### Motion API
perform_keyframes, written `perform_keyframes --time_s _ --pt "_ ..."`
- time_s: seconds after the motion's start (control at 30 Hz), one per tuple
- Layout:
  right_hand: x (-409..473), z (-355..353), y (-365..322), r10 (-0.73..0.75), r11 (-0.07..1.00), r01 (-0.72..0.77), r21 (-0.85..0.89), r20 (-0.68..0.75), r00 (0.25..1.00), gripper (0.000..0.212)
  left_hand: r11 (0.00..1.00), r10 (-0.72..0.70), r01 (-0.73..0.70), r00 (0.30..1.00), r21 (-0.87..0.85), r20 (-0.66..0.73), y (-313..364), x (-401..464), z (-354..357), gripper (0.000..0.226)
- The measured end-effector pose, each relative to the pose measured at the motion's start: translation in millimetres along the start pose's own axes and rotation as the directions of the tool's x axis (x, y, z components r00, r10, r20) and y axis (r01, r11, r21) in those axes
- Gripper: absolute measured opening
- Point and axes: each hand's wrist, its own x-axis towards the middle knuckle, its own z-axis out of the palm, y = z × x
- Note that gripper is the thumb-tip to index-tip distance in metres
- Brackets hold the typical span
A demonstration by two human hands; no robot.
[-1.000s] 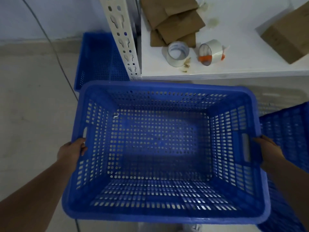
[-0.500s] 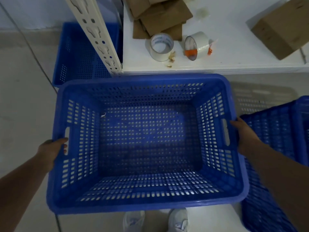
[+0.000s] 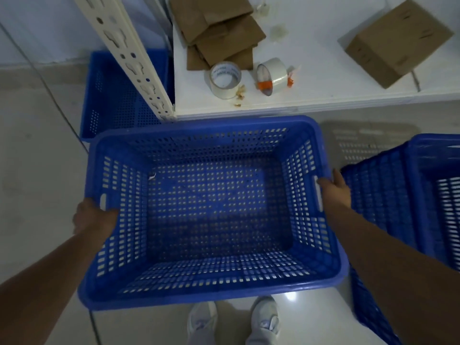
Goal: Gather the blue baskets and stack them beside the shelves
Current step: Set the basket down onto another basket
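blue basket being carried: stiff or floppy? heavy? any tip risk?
The held basket is probably light: empty, with perforated walls. It looks fairly stiff, rim undistorted between left hand and right hand. Tip risk seems low, since the hands grip opposite side handles.

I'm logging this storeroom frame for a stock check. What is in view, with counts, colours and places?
held basket: 1, blue, centre, empty, gripped at both side handles
floor basket: 1, blue, left of the shelf post, against the wall
side basket: at least 1, blue, right edge, partly cut off
shelf post: 1, cream, slotted, upper left
shelf board: 1, white, top
tape rolls: 2, whitish, one with orange, on the board
flat cardboard: a few pieces, brown, on the board
carton: 1, brown, top right
shoes: 2, white, bottom
hands: left hand and right hand, on the handles
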Motion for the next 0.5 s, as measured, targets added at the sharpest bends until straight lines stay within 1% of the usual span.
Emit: perform_keyframes --time_s 0.03,0.07,0.1,0.13,0.17,0.2,0.23,0.27,0.3,0.33,0.4,0.5 --pt "-12 -1 0 -0.042 0.998 0.042 -0.048 0.001 0.999 0.054 0.988 0.102 -0.104 0.994 0.117 0.026 14 -17 1 0.058" --pt "-22 -5 -1 -0.067 0.993 0.070 -0.097 0.033 0.997 0.050 0.955 0.199 -0.220 0.973 0.201 0.117 30 -36 2 0.055" --pt "-29 -11 0 -0.095 0.983 0.104 -0.149 0.067 0.993 0.047 0.897 0.284 -0.348 0.926 0.271 0.248 47 -52 5 0.045" --pt "-37 -20 -1 -0.098 0.972 0.119 -0.204 0.108 0.989 0.044 0.804 0.340 -0.482 0.853 0.348 0.396 65 -69 9 0.028" --pt "-43 -33 -1 -0.099 0.952 0.134 -0.274 0.138 0.985 0.039 0.681 0.370 -0.612 0.762 0.402 0.532 83 -84 14 0.017" --pt "-51 -48 -2 -0.099 0.920 0.162 -0.358 0.188 0.977 0.031 0.564 0.383 -0.709 0.679 0.424 0.626 104 -102 19 0.018" --pt "-56 -65 -1 -0.097 0.857 0.200 -0.474 0.233 0.968 0.026 0.466 0.385 -0.769 0.622 0.438 0.682 125 -119 24 0.019" --pt "-62 -83 0 -0.078 0.783 0.224 -0.580 0.266 0.961 0.024 0.394 0.386 -0.810 0.575 0.434 0.722 145 -137 29 0.017" --pt "-68 -102 2 -0.064 0.716 0.239 -0.656 0.279 0.958 0.025 0.351 0.401 -0.838 0.537 0.418 0.742 163 -155 36 0.017" --pt "-73 -120 7 -0.048 0.684 0.237 -0.690 0.281 0.958 0.027 0.319 0.413 -0.856 0.512 0.406 0.754 181 -175 42 0.017" --pt "-82 -160 27 -0.024 0.694 0.194 -0.693 0.247 0.969 0.029 0.323 0.450 -0.875 0.478 0.361 0.755 211 -215 55 0.018" --pt "-94 -220 63 0.041 0.743 0.078 -0.665 0.161 0.986 0.020 0.273 0.484 -0.912 0.404 0.305 0.776 247 -274 76 0.019"
